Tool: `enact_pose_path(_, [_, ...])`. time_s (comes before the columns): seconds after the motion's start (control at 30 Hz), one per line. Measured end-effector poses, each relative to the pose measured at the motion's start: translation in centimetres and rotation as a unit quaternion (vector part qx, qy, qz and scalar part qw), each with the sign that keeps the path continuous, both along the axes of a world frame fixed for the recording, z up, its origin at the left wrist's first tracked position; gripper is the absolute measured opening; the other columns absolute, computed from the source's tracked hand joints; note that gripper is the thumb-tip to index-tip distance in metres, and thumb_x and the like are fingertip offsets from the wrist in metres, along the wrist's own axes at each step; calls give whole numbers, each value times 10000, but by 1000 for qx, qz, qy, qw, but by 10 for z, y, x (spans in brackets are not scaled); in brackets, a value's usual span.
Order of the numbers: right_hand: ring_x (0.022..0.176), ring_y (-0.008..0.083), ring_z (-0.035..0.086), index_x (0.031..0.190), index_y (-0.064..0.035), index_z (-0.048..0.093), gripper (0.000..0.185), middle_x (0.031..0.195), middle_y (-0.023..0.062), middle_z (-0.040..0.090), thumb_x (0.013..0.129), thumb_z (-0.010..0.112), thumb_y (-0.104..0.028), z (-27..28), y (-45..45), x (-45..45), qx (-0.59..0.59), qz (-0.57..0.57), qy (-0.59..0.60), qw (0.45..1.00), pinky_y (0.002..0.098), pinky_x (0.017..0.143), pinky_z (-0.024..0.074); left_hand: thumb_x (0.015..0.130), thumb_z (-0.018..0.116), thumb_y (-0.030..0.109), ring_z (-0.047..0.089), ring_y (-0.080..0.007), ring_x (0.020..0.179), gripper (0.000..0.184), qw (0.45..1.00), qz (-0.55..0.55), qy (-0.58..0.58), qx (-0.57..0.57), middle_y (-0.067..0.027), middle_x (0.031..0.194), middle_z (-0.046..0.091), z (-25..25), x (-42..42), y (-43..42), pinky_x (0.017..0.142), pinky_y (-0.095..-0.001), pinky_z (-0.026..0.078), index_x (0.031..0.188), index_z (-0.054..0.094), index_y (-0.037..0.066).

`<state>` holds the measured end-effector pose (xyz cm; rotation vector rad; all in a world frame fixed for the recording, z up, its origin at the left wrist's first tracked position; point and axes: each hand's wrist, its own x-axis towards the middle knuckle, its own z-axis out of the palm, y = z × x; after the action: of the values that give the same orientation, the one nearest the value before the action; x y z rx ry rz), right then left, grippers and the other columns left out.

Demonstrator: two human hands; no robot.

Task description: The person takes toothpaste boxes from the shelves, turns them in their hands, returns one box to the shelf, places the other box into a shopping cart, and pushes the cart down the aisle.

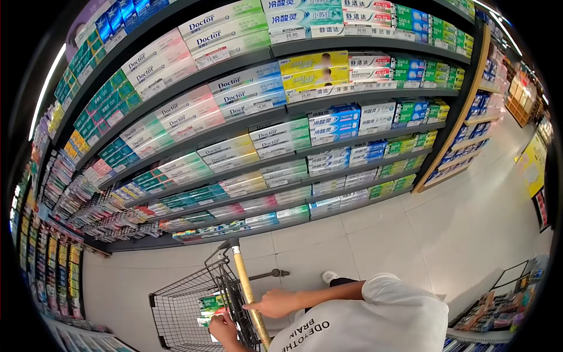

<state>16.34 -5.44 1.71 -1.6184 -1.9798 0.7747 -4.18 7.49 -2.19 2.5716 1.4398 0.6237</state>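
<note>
In the head view, my left hand point(224, 330) is over the shopping cart point(176, 317), its fingers closed at the near edge of a green and white Darlie toothpaste box point(212, 303). Part of that box lies behind the fingers, and other white and red packaging shows beside it. My right hand point(280, 303) lies against the yellow cart handle point(244, 278). Its index finger stretches across the bar while the other fingers curl in, partly hidden.
Long shelves point(375, 44) of boxed toothpaste rise ahead. Hanging packages point(58, 270) line the left side. Pale tiled floor point(375, 240) stretches to the right, where a yellow sign point(532, 166) stands. A display rack point(504, 305) is at lower right.
</note>
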Motion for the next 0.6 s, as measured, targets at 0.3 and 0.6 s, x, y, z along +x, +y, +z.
enact_pose_path(0.3, [743,353,594,996,-74,566,233,779,162,619,803,506,-191,-33,-38,63,-41,-82,77,993,459,651,468,806,617,231,407,-348,402,405,986,123,-53,-96,-190,452,440,-12,5,-1,429,-438,312,532,527,-53])
enact_pose_path(0.6, [770,354,599,934,-31,567,253,790,170,621,813,515,-248,-65,-63,144,-145,-40,-43,988,466,678,471,793,610,296,550,-311,481,356,964,222,103,-106,-177,531,568,-2,22,-4,495,-421,409,601,649,-2])
